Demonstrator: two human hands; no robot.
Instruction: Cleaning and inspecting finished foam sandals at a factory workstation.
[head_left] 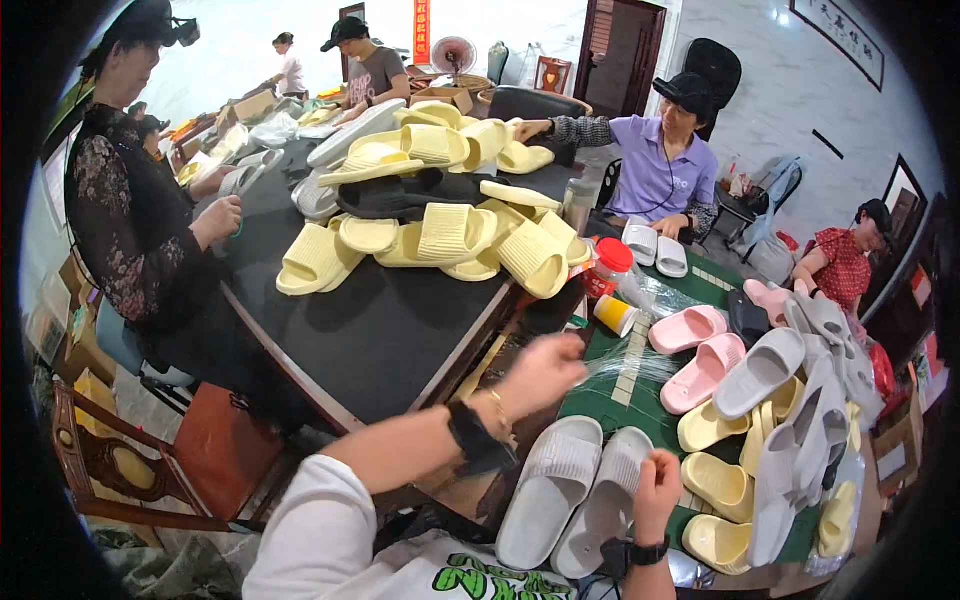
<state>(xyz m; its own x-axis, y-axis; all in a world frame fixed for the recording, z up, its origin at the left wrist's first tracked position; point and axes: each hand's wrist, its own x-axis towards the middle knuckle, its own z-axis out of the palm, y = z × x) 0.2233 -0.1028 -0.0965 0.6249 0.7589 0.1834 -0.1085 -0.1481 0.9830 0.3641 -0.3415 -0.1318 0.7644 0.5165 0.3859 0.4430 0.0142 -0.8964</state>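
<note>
One wide fisheye view looked down and forward from the person's head, close above the green table [640, 395], with both forearms entering from the lower edge. Farther off it took in the black table [380, 330] and the room, whose straight edges bent toward the rim.

Materials under my hands
Grey slippers [575, 490]: matt ribbed foam; clear bag [640, 360] glossy, crinkled plastic film (thin); table mat [620, 395] green, cloth-like.

Left hand [545, 372] raised, right hand [657, 492] clenched
</note>
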